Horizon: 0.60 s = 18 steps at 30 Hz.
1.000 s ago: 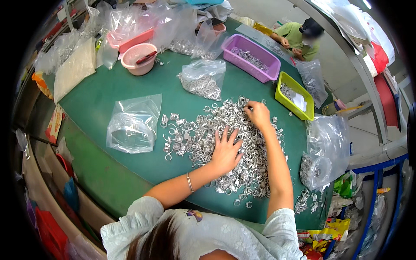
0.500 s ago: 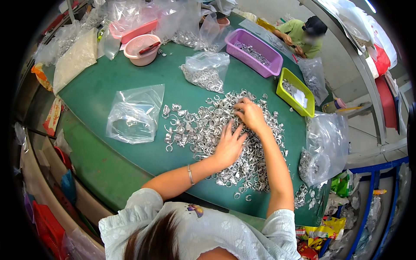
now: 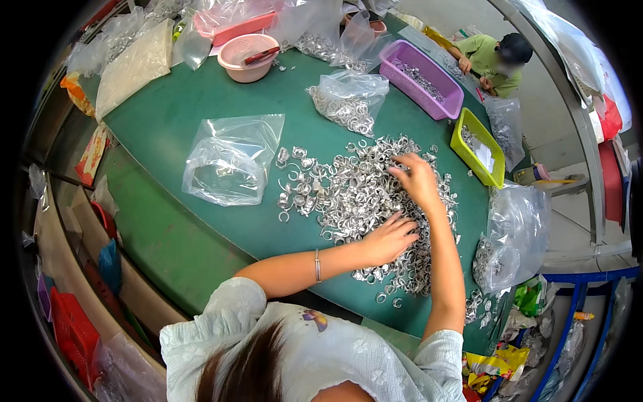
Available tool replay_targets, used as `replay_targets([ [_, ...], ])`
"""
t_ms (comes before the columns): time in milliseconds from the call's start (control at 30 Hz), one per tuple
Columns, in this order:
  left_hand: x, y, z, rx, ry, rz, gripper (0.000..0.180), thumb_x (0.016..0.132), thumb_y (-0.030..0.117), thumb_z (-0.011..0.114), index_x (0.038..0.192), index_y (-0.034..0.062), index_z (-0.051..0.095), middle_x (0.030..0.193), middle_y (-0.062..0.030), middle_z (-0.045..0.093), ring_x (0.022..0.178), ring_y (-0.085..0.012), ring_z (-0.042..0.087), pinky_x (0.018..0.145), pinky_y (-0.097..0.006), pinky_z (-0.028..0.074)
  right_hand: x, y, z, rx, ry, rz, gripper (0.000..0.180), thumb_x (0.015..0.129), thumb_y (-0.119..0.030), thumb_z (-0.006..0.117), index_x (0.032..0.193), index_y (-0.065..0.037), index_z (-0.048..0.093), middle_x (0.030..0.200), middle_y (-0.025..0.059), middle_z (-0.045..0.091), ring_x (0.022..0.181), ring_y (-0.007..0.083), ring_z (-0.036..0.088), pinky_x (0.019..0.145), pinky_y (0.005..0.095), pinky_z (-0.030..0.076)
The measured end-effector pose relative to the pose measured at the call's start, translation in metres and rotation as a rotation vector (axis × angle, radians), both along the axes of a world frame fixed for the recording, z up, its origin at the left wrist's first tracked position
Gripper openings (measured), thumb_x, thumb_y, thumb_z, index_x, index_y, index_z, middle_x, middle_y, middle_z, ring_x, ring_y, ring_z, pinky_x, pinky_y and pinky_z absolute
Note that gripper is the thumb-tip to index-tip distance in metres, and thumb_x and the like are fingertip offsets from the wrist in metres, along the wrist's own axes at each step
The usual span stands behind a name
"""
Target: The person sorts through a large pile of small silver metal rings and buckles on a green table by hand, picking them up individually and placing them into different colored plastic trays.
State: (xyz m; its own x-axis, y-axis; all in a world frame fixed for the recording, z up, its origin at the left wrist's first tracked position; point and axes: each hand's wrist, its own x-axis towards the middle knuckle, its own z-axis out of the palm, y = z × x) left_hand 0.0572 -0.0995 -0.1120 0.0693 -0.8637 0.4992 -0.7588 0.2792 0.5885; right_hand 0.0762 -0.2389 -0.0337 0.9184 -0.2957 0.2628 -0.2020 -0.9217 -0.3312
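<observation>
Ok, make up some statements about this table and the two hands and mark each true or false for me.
1. The right hand is over the pile of silvery pieces. True.
2. The bracelet is on the right wrist. False: it is on the left.
3. The purple tray has silvery pieces in it. True.
4. The left hand is at the pink bowl. False: it is at the pile.

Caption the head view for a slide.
Left hand and right hand at a heap of silvery ring-shaped pieces on a green table, clear bag at left.
</observation>
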Motion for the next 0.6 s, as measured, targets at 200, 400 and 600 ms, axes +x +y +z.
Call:
replay_targets([
  [200, 0.000, -0.003, 0.002, -0.049, 0.028, -0.002, 0.033, 0.078, 0.010, 0.058, 0.110, 0.0034, 0.053, 0.121, -0.0175, 0.043, 0.120, -0.0352, 0.036, 0.105, -0.046, 0.026, 0.003, -0.002, -0.020, 0.029, -0.072, -0.057, 0.013, 0.080, -0.014, 0.058, 0.084, -0.004, 0.065, 0.093, 0.0101, 0.062, 0.070, 0.0280, 0.062, 0.063, 0.0387, 0.048],
  [400, -0.005, 0.002, -0.002, -0.105, 0.003, 0.016, 0.035, 0.076, 0.009, 0.060, 0.110, 0.0038, 0.053, 0.115, -0.0151, 0.045, 0.118, -0.0326, 0.038, 0.104, -0.047, 0.027, -0.053, -0.011, 0.003, 1.956, -0.597, -0.100, 0.031, 0.079, -0.001, 0.047, 0.110, 0.001, 0.048, 0.107, 0.0141, 0.053, 0.084, 0.0153, 0.049, 0.045, 0.0173, 0.034],
  [600, -0.011, 0.004, 0.002, -0.083, 0.079, -0.159, 0.033, 0.078, 0.010, 0.059, 0.110, 0.0033, 0.054, 0.117, -0.0160, 0.044, 0.113, -0.0327, 0.040, 0.097, -0.044, 0.033, -0.073, -0.010, -0.001, 2.090, -0.796, -0.269, 0.027, 0.081, -0.008, 0.053, 0.108, -0.002, 0.049, 0.102, 0.0153, 0.056, 0.081, 0.0225, 0.055, 0.054, 0.0233, 0.047],
])
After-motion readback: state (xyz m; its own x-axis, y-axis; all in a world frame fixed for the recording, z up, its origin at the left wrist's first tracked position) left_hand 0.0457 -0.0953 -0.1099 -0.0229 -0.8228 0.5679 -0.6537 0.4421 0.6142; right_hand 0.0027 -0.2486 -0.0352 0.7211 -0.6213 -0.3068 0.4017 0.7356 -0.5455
